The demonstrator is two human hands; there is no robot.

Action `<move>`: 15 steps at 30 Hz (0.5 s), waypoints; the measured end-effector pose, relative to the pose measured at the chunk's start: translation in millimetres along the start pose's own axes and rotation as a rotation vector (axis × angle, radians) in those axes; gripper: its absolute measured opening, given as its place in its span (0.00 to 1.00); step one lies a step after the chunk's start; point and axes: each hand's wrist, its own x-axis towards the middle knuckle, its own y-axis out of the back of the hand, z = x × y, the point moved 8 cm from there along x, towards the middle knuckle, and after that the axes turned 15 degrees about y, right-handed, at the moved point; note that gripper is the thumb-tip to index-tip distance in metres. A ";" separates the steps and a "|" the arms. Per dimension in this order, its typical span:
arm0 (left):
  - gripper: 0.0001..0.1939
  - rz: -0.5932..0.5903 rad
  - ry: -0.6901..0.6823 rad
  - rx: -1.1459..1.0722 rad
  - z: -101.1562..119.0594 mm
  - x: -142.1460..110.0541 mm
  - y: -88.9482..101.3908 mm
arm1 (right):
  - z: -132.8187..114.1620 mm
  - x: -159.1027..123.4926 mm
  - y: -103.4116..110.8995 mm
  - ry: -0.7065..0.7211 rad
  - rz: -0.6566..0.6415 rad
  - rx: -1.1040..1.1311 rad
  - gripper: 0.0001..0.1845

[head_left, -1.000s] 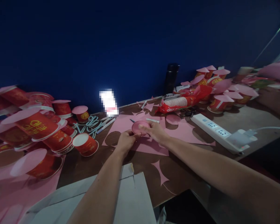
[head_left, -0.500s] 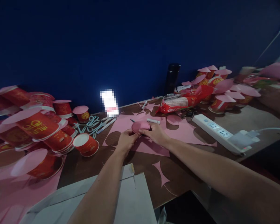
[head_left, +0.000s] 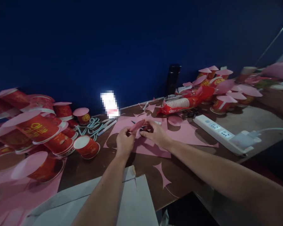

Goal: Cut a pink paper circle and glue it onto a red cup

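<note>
My left hand is closed on a pink paper disc, which it holds at a steep tilt between thumb and fingers. Beside it, my right hand has thumb and fingers curled together near the disc's edge. A small dark object shows at those fingertips, too hidden to name. The thin dark tip of some tool pokes out behind the disc. Beneath both hands lies pink paper with round cut-outs. A white marker is partly covered by my right hand.
Red paper cups with pink discs crowd the left; more capped cups stand at right. A bag of cups, power strip, black bottle, teal cord and lit screen surround the hands. Cardboard lies in front.
The disc has turned from lying nearly flat to a steep tilt in my left hand. My right fingers have shifted slightly apart from it, showing the dark object.
</note>
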 end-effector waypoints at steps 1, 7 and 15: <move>0.09 0.096 -0.068 0.030 3.5 -1.1 6.9 | 4.5 -0.3 1.4 -0.035 0.036 0.046 0.26; 0.10 0.353 -0.455 0.166 26.4 -23.1 19.4 | 26.8 -4.6 -3.5 -0.330 0.113 0.489 0.13; 0.13 0.410 -0.586 0.269 36.3 -36.9 15.1 | 13.6 -6.4 -11.3 -0.389 0.005 0.623 0.15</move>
